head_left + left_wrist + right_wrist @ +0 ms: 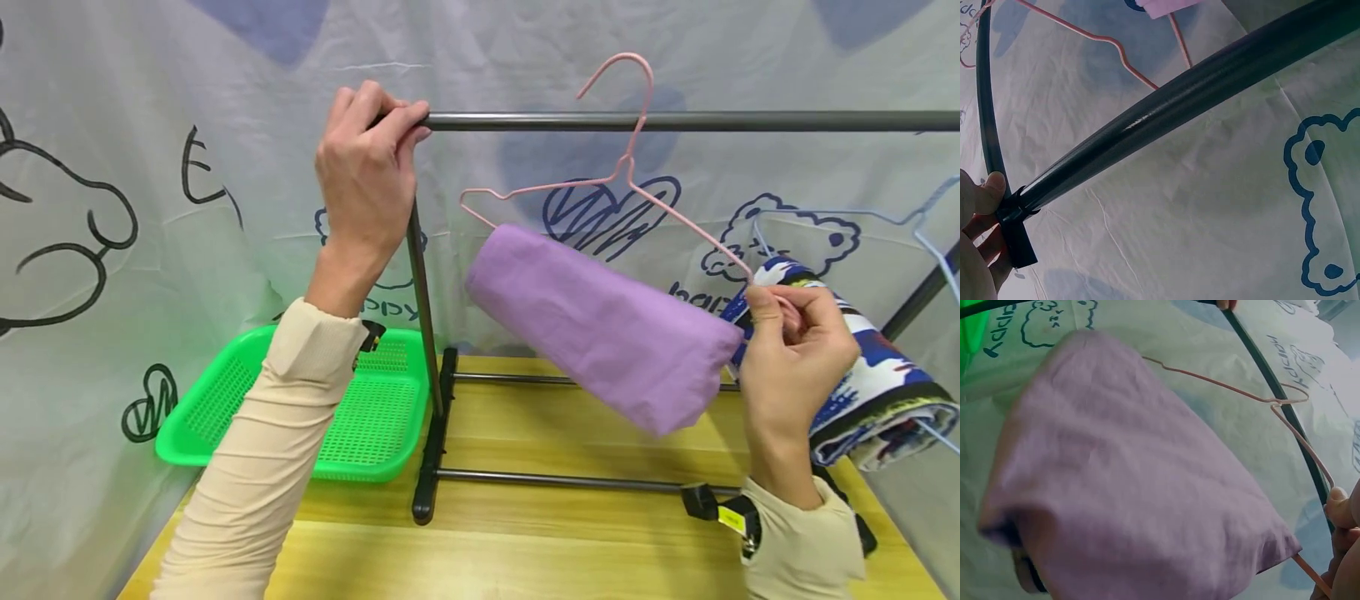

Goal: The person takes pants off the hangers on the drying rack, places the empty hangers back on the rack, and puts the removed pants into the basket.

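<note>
My right hand pinches the right end of a pink clothes hanger. Folded purple cloth hangs over the hanger's lower bar, tilted down to the right. The hanger's hook loops above the black rail of a clothes rack in the head view. Up at the rail's left corner, my left hand grips the rack, its thumb and fingers around the joint in the left wrist view. The purple cloth fills much of the right wrist view, with the fingertips on the hanger's end at right.
A light blue hanger bearing a rolled, blue-and-white patterned cloth hangs at the right. A green plastic basket stands on the wooden table left of the rack. Behind everything hangs a white curtain with drawn figures.
</note>
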The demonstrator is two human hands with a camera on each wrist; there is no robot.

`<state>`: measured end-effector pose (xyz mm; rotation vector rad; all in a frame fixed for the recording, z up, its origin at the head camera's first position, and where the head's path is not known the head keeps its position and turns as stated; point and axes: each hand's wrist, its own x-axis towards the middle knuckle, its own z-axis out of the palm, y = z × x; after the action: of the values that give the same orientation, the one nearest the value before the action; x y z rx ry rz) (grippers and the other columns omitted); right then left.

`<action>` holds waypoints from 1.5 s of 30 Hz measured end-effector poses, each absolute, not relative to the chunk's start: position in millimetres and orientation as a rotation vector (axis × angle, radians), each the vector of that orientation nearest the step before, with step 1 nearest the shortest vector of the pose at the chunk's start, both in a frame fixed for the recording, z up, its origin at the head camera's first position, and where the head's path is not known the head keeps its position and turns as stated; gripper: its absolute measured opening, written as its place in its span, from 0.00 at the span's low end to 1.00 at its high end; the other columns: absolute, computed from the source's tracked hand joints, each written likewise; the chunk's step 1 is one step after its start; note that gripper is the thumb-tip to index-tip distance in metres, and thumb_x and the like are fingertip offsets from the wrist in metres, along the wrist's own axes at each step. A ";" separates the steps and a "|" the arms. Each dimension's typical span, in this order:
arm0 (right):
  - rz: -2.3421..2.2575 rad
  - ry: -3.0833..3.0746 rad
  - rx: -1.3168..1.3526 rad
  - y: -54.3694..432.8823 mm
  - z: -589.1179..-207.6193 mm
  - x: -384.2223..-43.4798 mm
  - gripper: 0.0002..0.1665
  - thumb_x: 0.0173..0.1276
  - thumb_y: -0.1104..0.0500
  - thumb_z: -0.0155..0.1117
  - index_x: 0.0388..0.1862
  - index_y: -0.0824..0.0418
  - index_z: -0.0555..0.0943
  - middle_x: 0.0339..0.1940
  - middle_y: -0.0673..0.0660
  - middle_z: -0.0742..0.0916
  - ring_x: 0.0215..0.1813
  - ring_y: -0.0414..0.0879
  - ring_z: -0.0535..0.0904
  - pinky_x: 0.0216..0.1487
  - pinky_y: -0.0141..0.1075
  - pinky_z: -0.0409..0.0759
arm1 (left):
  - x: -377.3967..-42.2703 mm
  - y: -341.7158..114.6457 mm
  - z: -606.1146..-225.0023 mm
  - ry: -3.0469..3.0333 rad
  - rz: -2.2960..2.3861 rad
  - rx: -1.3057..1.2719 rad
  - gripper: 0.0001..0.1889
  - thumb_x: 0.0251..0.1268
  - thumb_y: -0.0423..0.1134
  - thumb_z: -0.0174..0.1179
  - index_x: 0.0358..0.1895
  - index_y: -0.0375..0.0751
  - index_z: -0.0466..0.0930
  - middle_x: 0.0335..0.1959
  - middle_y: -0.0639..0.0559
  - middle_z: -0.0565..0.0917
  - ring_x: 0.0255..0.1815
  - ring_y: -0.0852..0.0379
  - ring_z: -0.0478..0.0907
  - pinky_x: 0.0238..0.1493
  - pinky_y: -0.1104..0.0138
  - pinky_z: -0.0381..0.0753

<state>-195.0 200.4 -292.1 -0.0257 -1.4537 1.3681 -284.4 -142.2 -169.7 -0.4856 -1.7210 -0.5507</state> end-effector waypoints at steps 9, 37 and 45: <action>1.451 -1.204 -0.061 222.6 -286.1 -180.0 0.03 0.64 0.69 0.73 0.31 0.68 0.87 0.27 0.53 0.83 0.28 0.37 0.72 0.33 0.24 0.68 | -284.8 -137.2 -170.5 -1.727 -0.547 -0.496 0.13 0.72 0.44 0.62 0.48 0.41 0.92 0.39 0.45 0.84 0.42 0.46 0.75 0.43 0.57 0.80; 1.632 -1.137 -0.242 264.9 -339.9 -143.9 0.02 0.65 0.72 0.70 0.36 0.69 0.87 0.26 0.52 0.77 0.32 0.39 0.66 0.36 0.22 0.65 | -283.2 -137.2 -176.9 -1.698 -0.614 -0.512 0.12 0.73 0.40 0.62 0.48 0.38 0.91 0.40 0.43 0.83 0.42 0.44 0.74 0.44 0.59 0.79; 1.703 -1.015 -0.095 267.3 -347.7 -151.6 0.09 0.60 0.75 0.72 0.38 0.81 0.84 0.24 0.54 0.77 0.31 0.40 0.67 0.33 0.23 0.66 | -285.9 -140.7 -175.7 -1.680 -0.625 -0.536 0.12 0.74 0.39 0.62 0.49 0.37 0.91 0.41 0.42 0.84 0.43 0.44 0.74 0.44 0.60 0.77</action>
<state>-151.6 267.3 -347.7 -0.0950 -1.0150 1.7028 -285.9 -140.7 -175.7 -0.5363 -1.6800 -0.6249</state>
